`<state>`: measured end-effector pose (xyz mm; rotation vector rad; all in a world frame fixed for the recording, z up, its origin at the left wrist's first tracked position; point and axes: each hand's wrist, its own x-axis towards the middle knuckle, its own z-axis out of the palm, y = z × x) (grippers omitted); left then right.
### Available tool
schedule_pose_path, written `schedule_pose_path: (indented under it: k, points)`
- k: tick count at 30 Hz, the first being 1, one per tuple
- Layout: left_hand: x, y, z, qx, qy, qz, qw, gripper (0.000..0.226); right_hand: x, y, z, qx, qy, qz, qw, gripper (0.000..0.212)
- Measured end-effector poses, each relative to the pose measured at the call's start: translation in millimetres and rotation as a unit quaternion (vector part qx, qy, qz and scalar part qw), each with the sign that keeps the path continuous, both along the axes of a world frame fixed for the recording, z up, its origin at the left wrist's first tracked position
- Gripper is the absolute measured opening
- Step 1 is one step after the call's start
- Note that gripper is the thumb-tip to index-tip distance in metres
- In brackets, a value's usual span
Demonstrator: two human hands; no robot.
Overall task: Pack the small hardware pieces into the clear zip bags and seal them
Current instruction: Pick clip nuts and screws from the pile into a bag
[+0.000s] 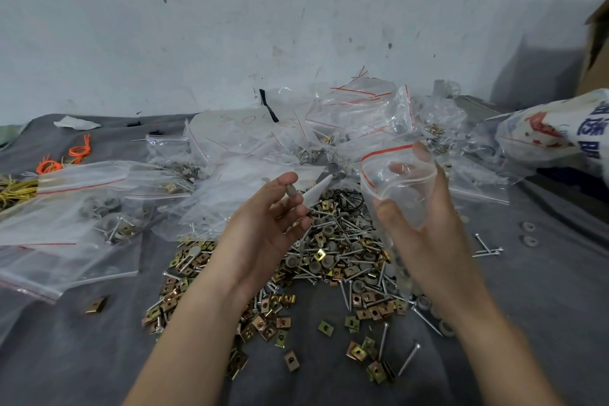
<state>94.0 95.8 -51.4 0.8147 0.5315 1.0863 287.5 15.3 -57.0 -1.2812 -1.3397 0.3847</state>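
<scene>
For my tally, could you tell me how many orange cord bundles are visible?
2: one orange cord bundle beside the yellow ties, another farther back. Bags may hide more.

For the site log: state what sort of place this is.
Likely an informal hand-packing spot. A heap of loose screws and clips lies on a grey cloth, clear zip bags pile against a stained wall, and the right hand holds an open bag while the left hand pinches a grey piece.
</scene>
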Motion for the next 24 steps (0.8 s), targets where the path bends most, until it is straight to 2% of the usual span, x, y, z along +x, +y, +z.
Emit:
schedule_pose_path:
  k: [10, 13, 17, 24]
  points:
    - [-1.5, 3.0, -3.9, -0.020, -0.009, -0.017, 1.000, 0.041, 0.1, -1.0, 0.1, -0.003, 0.002, 0.002, 1.000, 0.072]
    - [-1.7, 3.6, -4.8, -0.022, -0.011, -0.024, 0.999, 0.035, 0.3, -0.9, 0.1, 0.000, 0.000, 0.002, 1.000, 0.071]
    - [-2.1, 4.1, -6.1, -0.025, -0.010, -0.029, 0.999, 0.012, 0.0, -1.0, 0.5, 0.000, 0.001, 0.005, 1.000, 0.069]
    - [-2.2, 3.3, -5.5, -0.029, -0.020, -0.030, 0.999, 0.017, 0.0, -0.7, 0.5, 0.000, 0.002, 0.007, 1.000, 0.070]
